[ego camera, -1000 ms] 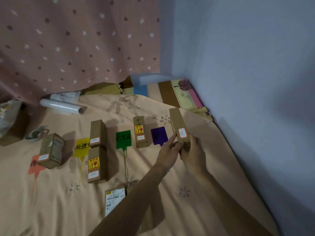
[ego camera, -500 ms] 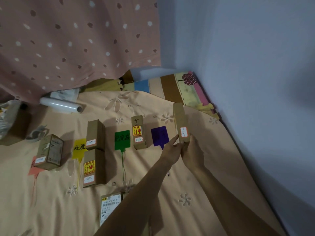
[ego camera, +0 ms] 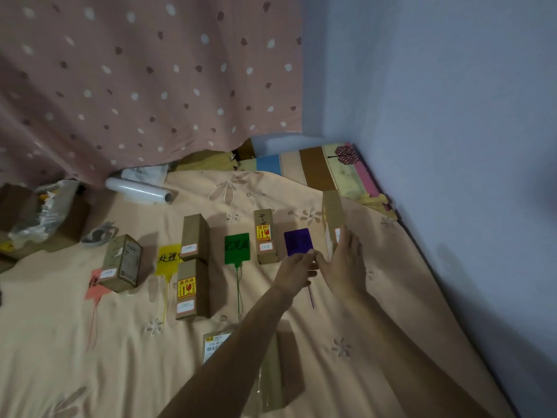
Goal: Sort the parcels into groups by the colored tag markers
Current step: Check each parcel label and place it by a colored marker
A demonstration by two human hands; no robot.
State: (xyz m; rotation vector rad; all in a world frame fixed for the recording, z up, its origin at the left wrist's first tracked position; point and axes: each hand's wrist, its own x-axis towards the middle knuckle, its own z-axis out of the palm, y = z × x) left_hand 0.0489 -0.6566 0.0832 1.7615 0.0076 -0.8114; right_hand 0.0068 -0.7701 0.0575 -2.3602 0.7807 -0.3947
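Four coloured tags lie in a row on the bedsheet: a pink tag (ego camera: 97,287), a yellow tag (ego camera: 168,258), a green tag (ego camera: 237,249) and a purple tag (ego camera: 297,241). A brown parcel (ego camera: 122,262) stands on the pink tag. Two parcels (ego camera: 194,236) (ego camera: 192,289) sit right of the yellow tag, and one parcel (ego camera: 265,236) sits right of the green tag. Right of the purple tag lies a long brown parcel (ego camera: 332,217), its near end gripped by my right hand (ego camera: 345,262). My left hand (ego camera: 297,270) holds nothing, fingertips at the purple tag's near corner.
Another labelled parcel (ego camera: 214,345) lies near me, partly under my left forearm. A roll of clear film (ego camera: 138,193), a tape roll (ego camera: 98,235) and a box with a plastic bag (ego camera: 45,215) sit at the back left. The wall (ego camera: 452,146) closes the right side.
The long parcel has gone down onto the sheet right of the purple tag. My left hand has come off it; my right hand still grips its near end.
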